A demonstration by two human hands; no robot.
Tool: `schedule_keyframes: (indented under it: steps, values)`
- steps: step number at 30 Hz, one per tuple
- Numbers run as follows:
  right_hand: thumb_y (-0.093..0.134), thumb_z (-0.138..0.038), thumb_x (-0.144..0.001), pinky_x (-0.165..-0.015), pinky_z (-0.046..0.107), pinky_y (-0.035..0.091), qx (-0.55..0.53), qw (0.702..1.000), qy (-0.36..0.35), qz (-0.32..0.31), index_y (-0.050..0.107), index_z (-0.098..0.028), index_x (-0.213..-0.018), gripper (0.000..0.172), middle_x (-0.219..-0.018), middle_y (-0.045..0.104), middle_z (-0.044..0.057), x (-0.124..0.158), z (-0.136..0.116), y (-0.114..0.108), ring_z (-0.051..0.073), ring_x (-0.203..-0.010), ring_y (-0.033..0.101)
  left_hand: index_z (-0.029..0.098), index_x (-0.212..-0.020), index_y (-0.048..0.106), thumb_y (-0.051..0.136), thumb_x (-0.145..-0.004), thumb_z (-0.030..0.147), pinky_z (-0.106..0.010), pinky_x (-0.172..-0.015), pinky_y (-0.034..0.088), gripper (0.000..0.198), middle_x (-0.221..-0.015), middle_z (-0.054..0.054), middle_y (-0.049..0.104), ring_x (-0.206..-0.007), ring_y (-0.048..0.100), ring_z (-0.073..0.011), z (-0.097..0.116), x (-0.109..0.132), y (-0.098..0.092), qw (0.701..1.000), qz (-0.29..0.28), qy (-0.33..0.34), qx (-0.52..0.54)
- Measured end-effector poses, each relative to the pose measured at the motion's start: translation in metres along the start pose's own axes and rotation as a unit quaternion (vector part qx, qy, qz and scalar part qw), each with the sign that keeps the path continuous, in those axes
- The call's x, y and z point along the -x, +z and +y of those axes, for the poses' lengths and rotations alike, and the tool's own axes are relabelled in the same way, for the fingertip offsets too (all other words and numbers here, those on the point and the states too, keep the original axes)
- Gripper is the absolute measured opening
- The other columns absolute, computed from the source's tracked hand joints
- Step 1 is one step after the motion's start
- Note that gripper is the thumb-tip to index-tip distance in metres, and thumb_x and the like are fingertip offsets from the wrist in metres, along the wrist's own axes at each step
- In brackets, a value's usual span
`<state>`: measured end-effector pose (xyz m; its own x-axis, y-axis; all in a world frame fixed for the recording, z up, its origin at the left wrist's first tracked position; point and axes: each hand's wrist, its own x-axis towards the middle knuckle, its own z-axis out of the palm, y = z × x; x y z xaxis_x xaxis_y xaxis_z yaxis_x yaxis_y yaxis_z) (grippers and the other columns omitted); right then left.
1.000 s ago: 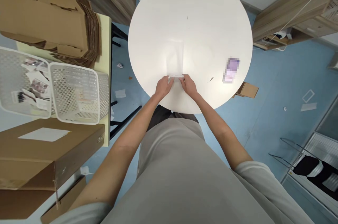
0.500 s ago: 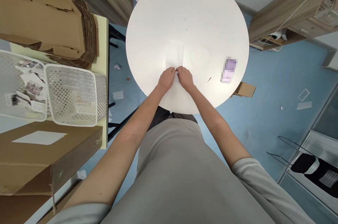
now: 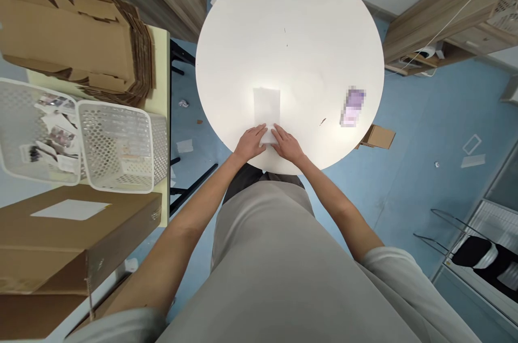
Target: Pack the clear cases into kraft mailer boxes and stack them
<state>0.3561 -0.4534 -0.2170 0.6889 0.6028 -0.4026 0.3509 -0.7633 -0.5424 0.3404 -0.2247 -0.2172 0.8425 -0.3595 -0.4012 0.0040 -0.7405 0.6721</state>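
Note:
A thin white sheet of paper (image 3: 267,104) lies on the round white table (image 3: 291,19), close to the edge by my body. My left hand (image 3: 251,144) rests on the left side of its near end, with fingers stretched out and thumb apart. On the right side, my right hand (image 3: 287,145) mirrors it, fingers also extended and spread. Part of the sheet's near end shows between the two thumbs; its side edges there are hidden under the fingers.
A blurred purple and pink item (image 3: 353,108) lies on the table's right. To my left, a side table (image 3: 163,89) carries stacked flat cardboard (image 3: 76,35), white perforated baskets (image 3: 151,154) and a large cardboard box (image 3: 121,230). A small box (image 3: 379,137) is on the floor at right.
Both hands have come closer to my body, and their bunched fingertips have spread out flat. The sheet has slid toward me as well, and its far edge lies nearer.

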Motion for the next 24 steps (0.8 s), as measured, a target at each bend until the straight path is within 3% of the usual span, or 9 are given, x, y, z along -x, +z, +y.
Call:
schedule_keyframes:
  steps: [3,5,9,12,16,19,21,24]
  values:
    - [0.043,-0.044,-0.118,-0.125,0.050,0.052,-0.018,1.000,0.007,-0.001,0.046,-0.014,-0.170,0.060,-0.183,0.037,0.020,0.004,0.000,-0.005,0.034,-0.165,0.047,0.019,-0.164,0.057,0.070,-0.096,0.035,-0.051,-0.136,0.039,0.071,-0.176,-0.012,0.052,-0.162,0.051,-0.0336,0.002,0.006,-0.003,0.997,0.006,-0.057,0.053]
    - [0.039,-0.046,-0.120,-0.121,0.048,0.055,-0.030,0.999,0.034,0.006,0.050,-0.016,-0.166,0.056,-0.178,0.048,0.018,-0.002,0.000,-0.014,0.033,-0.156,0.057,0.019,-0.161,0.061,0.068,-0.099,0.042,-0.048,-0.133,0.043,0.066,-0.171,-0.011,0.058,-0.157,0.056,-0.0336,0.003,0.002,-0.010,0.991,0.016,-0.097,0.086]
    - [0.037,-0.042,-0.120,-0.099,0.046,0.062,-0.044,0.992,0.121,0.009,0.054,-0.020,-0.158,0.047,-0.153,0.069,0.016,-0.027,-0.003,-0.032,0.033,-0.120,0.075,0.019,-0.141,0.073,0.056,-0.108,0.053,-0.045,-0.112,0.056,0.050,-0.142,-0.013,0.078,-0.123,0.074,-0.0325,0.003,-0.017,-0.025,0.981,0.037,-0.151,0.117]
    - [0.040,-0.037,-0.119,-0.090,0.044,0.061,-0.049,0.985,0.168,0.013,0.055,-0.021,-0.152,0.040,-0.145,0.070,0.016,-0.044,-0.007,-0.040,0.030,-0.105,0.075,0.017,-0.110,0.077,0.058,-0.108,0.055,-0.042,-0.093,0.058,0.042,-0.111,-0.015,0.080,-0.101,0.074,-0.0316,0.001,-0.034,-0.028,0.972,0.058,-0.214,0.081]
    - [0.046,-0.035,-0.117,-0.091,0.046,0.061,-0.053,0.972,0.228,0.018,0.063,-0.021,-0.135,0.028,-0.136,0.069,0.015,-0.061,-0.012,-0.046,0.031,-0.108,0.072,0.020,-0.092,0.070,0.068,-0.103,0.047,-0.042,-0.089,0.056,0.029,-0.094,-0.012,0.074,-0.095,0.070,-0.0314,-0.001,-0.051,-0.024,0.963,0.069,-0.256,0.045]
    - [0.054,-0.030,-0.114,-0.095,0.048,0.061,-0.055,0.961,0.269,0.017,0.063,-0.020,-0.135,0.024,-0.134,0.069,0.015,-0.075,-0.016,-0.051,0.032,-0.113,0.072,0.021,-0.099,0.070,0.067,-0.104,0.042,-0.047,-0.093,0.057,0.022,-0.098,-0.012,0.073,-0.100,0.070,-0.0345,0.002,-0.059,-0.021,0.958,0.081,-0.271,0.041]
    - [0.059,-0.023,-0.110,-0.098,0.047,0.061,-0.038,0.962,0.270,0.034,0.059,-0.017,-0.143,0.034,-0.144,0.066,0.019,-0.085,-0.019,-0.056,0.033,-0.121,0.071,0.021,-0.114,0.071,0.068,-0.102,0.038,-0.051,-0.099,0.057,0.021,-0.115,-0.015,0.074,-0.111,0.070,-0.0372,0.005,-0.063,-0.020,0.954,0.111,-0.275,0.036]
    - [0.056,-0.010,-0.106,-0.113,0.048,0.056,0.015,0.979,0.193,0.058,0.057,-0.014,-0.149,0.044,-0.158,0.059,0.022,-0.095,-0.019,-0.059,0.034,-0.142,0.062,0.021,-0.141,0.063,0.071,-0.098,0.027,-0.055,-0.112,0.054,0.044,-0.152,-0.020,0.062,-0.134,0.063,-0.0405,0.007,-0.070,-0.023,0.965,0.154,-0.212,0.008]
